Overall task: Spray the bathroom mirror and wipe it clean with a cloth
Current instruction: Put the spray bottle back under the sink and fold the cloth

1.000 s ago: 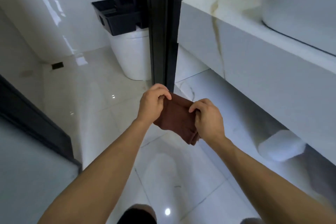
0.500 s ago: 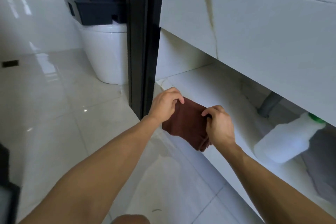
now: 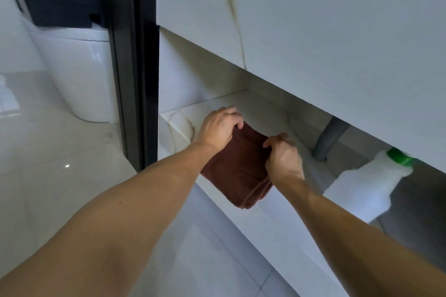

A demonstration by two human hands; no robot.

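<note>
1. Fingers of my left hand are curled tight over the far edge of the cloth, and my right hand is pinched shut on its near corner. Both have a firm hold.
2. That cloth is brown and folded thick, hanging between my hands just above the low shelf under the sink counter. I can't tell whether its bottom fold touches the ledge.
3. What's changed: a second ago I was holding it up over the open floor; now I've bent down and carried it in toward the shelf, and the view has dropped with me.
4. Off to my right on the same shelf lies a white bottle with a green cap, near the grey drain pipe.
5. My read: no mirror in sight, so either I'm fetching that bottle to spray, or putting the cloth away.
6. Further left, the dark door frame, the toilet and a black caddy on top.
</note>
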